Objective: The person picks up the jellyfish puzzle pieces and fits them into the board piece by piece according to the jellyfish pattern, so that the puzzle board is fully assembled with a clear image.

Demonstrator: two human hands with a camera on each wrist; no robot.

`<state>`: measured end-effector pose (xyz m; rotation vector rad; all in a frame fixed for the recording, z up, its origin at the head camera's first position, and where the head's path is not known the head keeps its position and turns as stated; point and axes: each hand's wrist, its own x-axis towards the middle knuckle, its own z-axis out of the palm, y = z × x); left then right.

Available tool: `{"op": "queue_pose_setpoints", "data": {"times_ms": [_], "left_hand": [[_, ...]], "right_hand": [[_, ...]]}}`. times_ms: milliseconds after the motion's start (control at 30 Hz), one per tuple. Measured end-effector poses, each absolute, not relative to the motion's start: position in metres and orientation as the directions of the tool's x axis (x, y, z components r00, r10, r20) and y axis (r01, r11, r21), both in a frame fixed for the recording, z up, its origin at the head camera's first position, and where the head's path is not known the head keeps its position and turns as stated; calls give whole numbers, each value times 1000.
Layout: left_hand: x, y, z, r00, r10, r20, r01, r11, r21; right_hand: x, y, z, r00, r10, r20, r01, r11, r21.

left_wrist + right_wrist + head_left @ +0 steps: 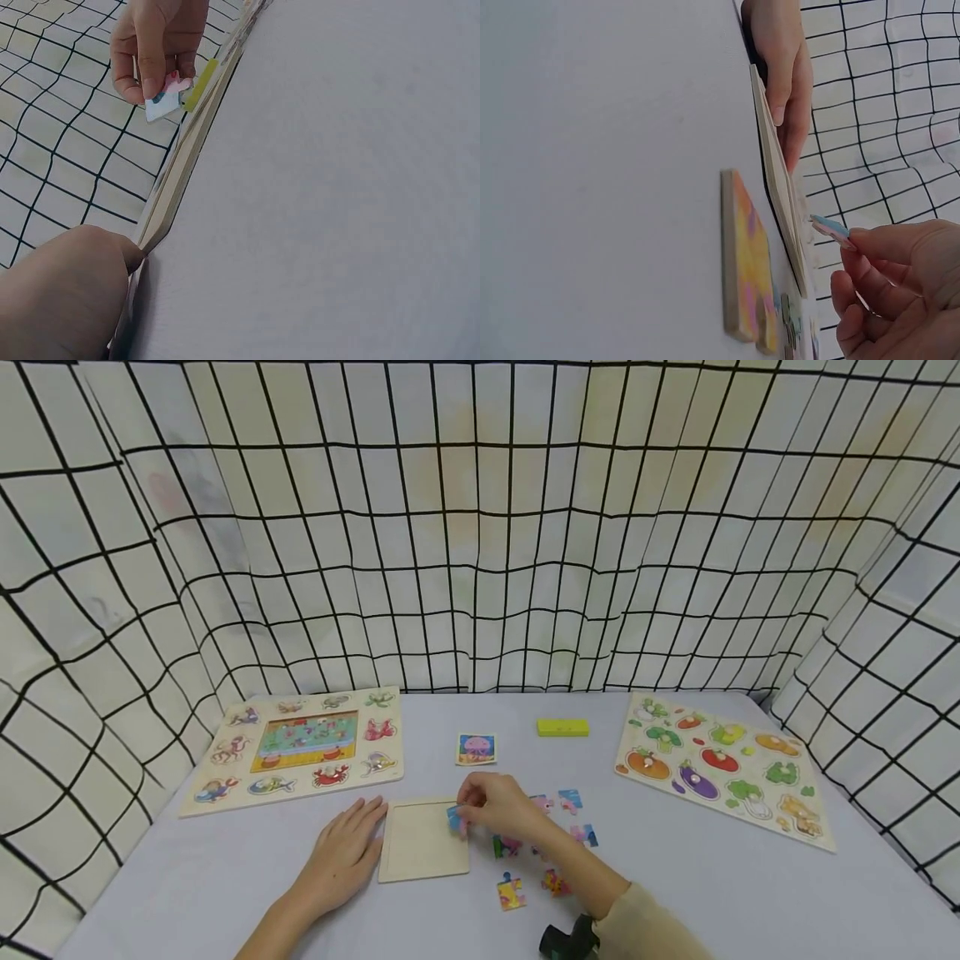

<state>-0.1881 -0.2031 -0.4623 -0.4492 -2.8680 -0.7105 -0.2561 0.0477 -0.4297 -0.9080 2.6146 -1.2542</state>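
Observation:
A square wooden puzzle tray (423,843) lies in front of the person with its bare floor showing. The left hand (341,856) rests flat on the table, its fingers straight along the tray's left edge. Between thumb and fingers the right hand (498,806) pinches a blue and pink jigsaw piece (455,820), held over the tray's upper right corner. That piece (166,97) also shows in the left wrist view, and edge-on in the right wrist view. Under and beside the right forearm lie several loose jigsaw pieces, among them a yellow piece (512,892) near the front.
A small picture card (476,749) and a yellow block (562,727) sit behind the tray. A sea-animal puzzle board (300,752) is at the left, a vegetable puzzle board (720,768) at the right. Black netting over white cloth (510,543) walls the table's back and sides.

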Motion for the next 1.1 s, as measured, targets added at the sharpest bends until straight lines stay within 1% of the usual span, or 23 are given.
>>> {"op": "queue_pose_setpoints", "data": {"times_ms": [100, 200, 300, 600, 933, 1100], "left_hand": [[-186, -204, -462, -947, 244, 209, 314, 847, 430], [-185, -204, -462, -950, 239, 202, 305, 849, 432], [-185, -205, -463, -950, 239, 202, 306, 846, 437], [-187, -204, -463, -940, 247, 238, 329, 845, 422], [-187, -203, -461, -938, 253, 238, 333, 849, 410], [-188, -204, -460, -938, 254, 238, 333, 850, 407]], "right_hand": [[-255, 36, -430, -825, -552, 122, -437, 486, -757], [-253, 24, -429, -833, -546, 94, -390, 458, -799], [-253, 12, -428, -841, -537, 74, -360, 451, -817], [-261, -10, -430, -867, -492, 77, -342, 475, -811], [-263, -27, -439, -913, -405, 46, -248, 462, -852], [-262, -31, -442, -920, -392, 21, -211, 449, -868]]}}
